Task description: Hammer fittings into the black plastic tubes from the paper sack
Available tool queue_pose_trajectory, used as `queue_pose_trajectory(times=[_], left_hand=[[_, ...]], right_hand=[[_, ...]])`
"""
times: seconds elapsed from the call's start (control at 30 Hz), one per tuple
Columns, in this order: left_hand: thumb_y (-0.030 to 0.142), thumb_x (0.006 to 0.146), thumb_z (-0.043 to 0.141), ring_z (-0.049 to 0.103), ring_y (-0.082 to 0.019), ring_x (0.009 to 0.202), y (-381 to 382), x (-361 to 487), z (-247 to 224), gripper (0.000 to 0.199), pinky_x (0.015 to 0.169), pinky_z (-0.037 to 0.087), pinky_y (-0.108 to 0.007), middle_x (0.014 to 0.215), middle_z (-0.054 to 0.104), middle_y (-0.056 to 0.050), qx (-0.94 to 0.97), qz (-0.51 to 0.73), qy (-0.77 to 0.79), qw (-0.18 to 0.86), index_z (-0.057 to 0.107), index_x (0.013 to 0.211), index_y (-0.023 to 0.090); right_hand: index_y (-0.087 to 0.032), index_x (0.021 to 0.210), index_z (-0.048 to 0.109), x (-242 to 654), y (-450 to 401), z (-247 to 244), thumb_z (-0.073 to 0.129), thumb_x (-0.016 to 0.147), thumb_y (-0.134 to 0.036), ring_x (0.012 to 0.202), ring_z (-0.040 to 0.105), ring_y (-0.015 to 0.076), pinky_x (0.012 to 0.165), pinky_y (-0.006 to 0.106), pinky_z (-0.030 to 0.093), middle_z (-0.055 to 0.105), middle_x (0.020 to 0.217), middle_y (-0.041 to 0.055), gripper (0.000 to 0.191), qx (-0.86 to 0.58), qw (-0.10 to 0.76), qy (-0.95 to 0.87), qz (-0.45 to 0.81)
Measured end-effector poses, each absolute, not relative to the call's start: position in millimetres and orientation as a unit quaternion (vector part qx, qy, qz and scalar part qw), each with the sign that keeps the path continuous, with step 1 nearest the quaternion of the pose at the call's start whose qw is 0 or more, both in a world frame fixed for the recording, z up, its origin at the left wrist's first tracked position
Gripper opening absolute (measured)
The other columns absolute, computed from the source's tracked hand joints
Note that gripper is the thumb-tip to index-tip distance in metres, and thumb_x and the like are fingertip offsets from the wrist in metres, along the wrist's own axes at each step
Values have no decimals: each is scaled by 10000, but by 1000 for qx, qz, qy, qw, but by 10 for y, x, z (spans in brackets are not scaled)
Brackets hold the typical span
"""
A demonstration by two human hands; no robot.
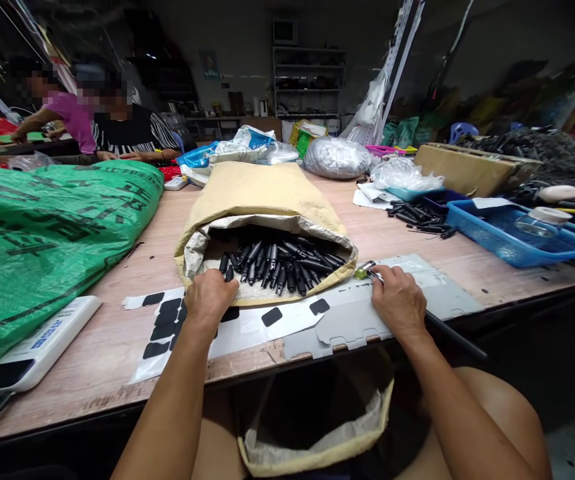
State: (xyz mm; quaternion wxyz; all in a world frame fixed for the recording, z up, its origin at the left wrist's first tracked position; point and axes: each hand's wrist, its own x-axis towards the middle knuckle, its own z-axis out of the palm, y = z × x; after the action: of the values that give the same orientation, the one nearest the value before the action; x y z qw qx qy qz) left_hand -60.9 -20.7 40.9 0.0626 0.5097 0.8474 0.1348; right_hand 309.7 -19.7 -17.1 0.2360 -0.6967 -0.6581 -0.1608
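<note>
A yellow woven sack (267, 190) lies on its side with its mouth towards me, and many small black tubular parts (272, 263) fill the opening. At the left corner of that mouth is my left hand (210, 297), closed, with one black tubular part (229, 273) at its thumb and fingertips. My right hand (400, 300) is wrapped round a long black rod (457, 337) with a shiny metal front end. By that end is a yellow-green piece (364, 270); whether they are joined I cannot tell. Grey cardboard (347, 327) lies beneath this hand.
Black stickers (162, 327) on white backing lie by my left forearm. A green sack (57, 227) and a white device (42, 347) are at left. Rightward stand a blue tray (517, 247) and a cardboard box (462, 170). Another open sack (317, 447) hangs below the table edge. Two people sit far left.
</note>
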Motion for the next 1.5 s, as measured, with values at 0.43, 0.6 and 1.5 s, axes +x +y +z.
queue_pose_trajectory(times=[0.43, 0.6, 1.5], left_hand=[[287, 797, 708, 605, -187, 822, -718, 26, 242, 142, 721, 462, -295, 892, 660, -8, 710, 320, 584, 228, 726, 929, 239], [294, 826, 705, 605, -213, 889, -702, 111, 44, 136, 775, 462, -320, 907, 652, -17, 728, 316, 559, 238, 743, 948, 248], [232, 760, 762, 619, -199, 934, -638, 98, -73, 149, 827, 450, -315, 918, 657, 15, 687, 347, 573, 282, 735, 905, 251]], right_hand=[[-223, 1136, 683, 3098, -199, -181, 536, 950, -253, 885, 508, 222, 713, 332, 293, 647, 974, 81, 239, -700, 241, -654, -153], [-235, 1135, 705, 3133, -187, -152, 534, 943, -245, 915, 542, 228, 732, 327, 334, 670, 1007, 79, 257, -703, 256, -652, -122], [-225, 1232, 690, 2022, -965, 214, 476, 1006, -192, 978, 651, 212, 887, 326, 507, 707, 1013, 76, 314, -497, 404, -763, 87]])
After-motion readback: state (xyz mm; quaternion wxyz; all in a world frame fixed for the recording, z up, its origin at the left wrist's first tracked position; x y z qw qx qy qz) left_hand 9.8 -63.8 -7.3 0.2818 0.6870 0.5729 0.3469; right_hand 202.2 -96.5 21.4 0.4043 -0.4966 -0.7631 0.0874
